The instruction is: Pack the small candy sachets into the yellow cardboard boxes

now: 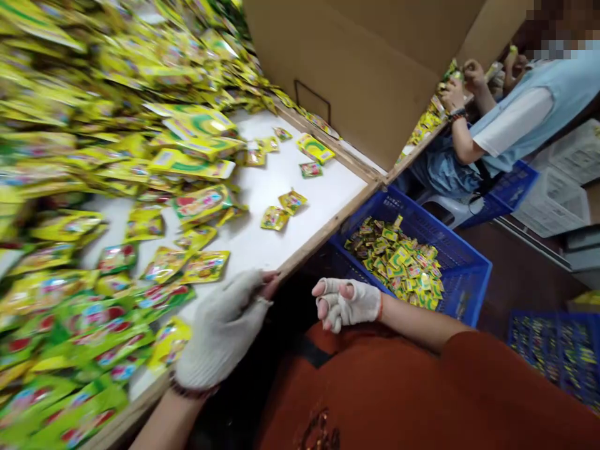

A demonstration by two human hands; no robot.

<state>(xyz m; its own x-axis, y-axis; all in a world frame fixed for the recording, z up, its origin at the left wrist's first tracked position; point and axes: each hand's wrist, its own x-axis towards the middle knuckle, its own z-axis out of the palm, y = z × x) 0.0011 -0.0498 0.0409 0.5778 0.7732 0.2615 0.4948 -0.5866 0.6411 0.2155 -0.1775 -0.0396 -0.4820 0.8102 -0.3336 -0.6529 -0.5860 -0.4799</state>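
My left hand, in a white knitted glove with bare fingertips, lies over the wooden edge of the white table. Its fingers stretch forward, the thumb a little apart, and I see nothing held in it. My right hand, gloved the same way, hovers palm up in front of my body. Its fingers are loosely bent and apart, with nothing in them. Beside my left hand, small yellow candy packets lie on the table. A large heap of yellow and green packets covers the table's left side.
A blue crate holding many small packets stands beyond my right hand. A cardboard sheet rises at the table's far edge. Another person handles packets at the upper right. Clear plastic bins and another blue crate stand at right.
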